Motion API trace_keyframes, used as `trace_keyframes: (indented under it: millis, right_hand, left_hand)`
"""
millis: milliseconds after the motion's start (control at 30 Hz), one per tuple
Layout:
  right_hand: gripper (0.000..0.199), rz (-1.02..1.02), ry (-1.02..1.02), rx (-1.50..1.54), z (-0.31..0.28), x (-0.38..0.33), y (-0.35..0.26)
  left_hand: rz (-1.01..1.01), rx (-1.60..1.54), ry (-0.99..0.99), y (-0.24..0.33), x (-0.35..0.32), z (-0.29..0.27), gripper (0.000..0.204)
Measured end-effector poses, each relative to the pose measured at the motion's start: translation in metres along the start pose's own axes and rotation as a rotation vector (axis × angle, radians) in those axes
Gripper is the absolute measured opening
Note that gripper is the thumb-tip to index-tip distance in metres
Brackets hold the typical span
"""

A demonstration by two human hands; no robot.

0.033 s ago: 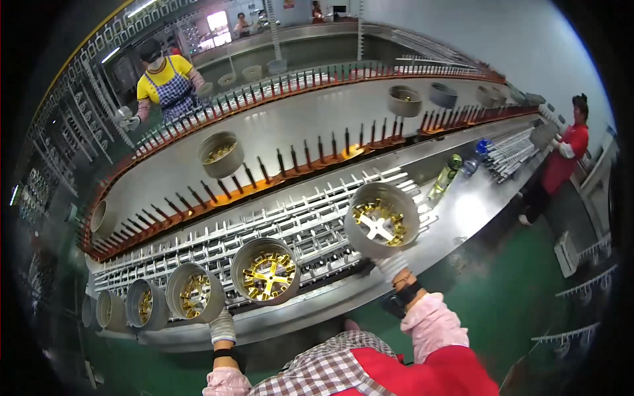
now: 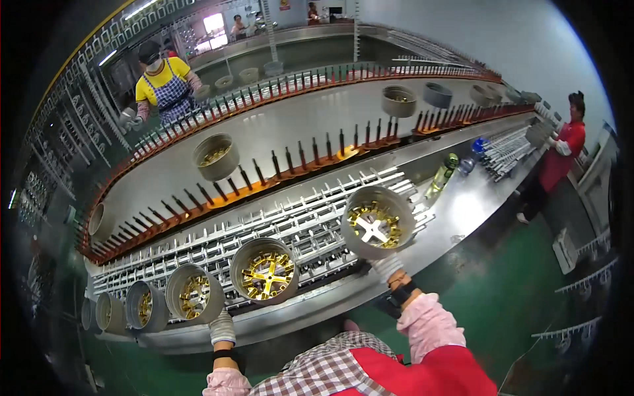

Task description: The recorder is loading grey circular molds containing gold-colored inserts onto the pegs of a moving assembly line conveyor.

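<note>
My right hand (image 2: 387, 269), in a pale glove, is closed at the near lower side of a large round grey tub (image 2: 356, 244). The hand's fingers are hidden by the tub, which stands over the right end of the metal racks (image 2: 310, 224). Gold-coloured parts (image 2: 397, 231) ring its inside around a bright cross-shaped centre. At the lower right edge of another grey tub (image 2: 175, 300) is my left hand (image 2: 222, 328), also gloved; its fingertips are hidden. That tub and the neighbouring grey tub (image 2: 295, 290) hold gold parts too.
Several smaller-looking tubs (image 2: 125, 323) line the bench at left. Behind the racks runs an orange-edged conveyor track (image 2: 244, 193) with upright dark pins. A green bottle (image 2: 442, 175) stands at right. Co-workers (image 2: 165, 86) stand across the track and at far right (image 2: 568, 145).
My right hand and its tub have shifted very slightly toward me. The whole view has moved a little; my left hand stays at its tub.
</note>
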State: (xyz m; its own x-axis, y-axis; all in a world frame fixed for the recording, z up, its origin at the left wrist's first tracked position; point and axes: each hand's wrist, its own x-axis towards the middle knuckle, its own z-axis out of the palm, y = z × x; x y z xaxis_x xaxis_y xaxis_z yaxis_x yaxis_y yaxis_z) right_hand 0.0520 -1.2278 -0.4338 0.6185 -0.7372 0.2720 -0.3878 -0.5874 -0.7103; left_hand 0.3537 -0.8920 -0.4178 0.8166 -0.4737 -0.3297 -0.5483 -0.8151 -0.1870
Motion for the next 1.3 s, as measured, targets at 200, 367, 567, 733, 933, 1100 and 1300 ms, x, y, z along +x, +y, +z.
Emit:
trace_keyframes:
  millis: [200,367,567,733,933,1100,1300]
  right_hand:
    - [0.033,0.045,0.073,0.476,0.044,0.007,0.004]
    - [0.048,0.281,0.137,1.363,0.05,-0.001,0.065]
    - [0.047,0.294,0.149,0.802,0.059,-0.012,0.027]
    - [0.046,0.338,0.182,0.681,0.047,-0.021,0.024]
    - [0.044,0.392,0.145,0.558,0.033,-0.04,0.011]
    - [0.044,0.415,0.112,0.472,0.022,-0.069,-0.006]
    - [0.043,0.397,-0.002,0.402,0.039,-0.098,-0.046]
  left_hand:
    - [0.034,0.008,0.293,-0.047,0.035,0.078,0.027]
    - [0.278,0.02,0.807,0.011,0.022,0.035,0.029]
    - [0.147,-0.176,0.476,-0.015,0.014,0.042,0.033]
    - [0.065,-1.291,0.741,-0.005,-0.004,0.059,0.038]
    - [-0.408,-2.346,0.771,-0.045,-0.023,0.028,0.034]
    - [0.083,-3.083,0.221,-0.103,-0.011,0.004,0.071]
    - [0.881,-3.411,0.005,-0.142,-0.041,0.002,0.051]
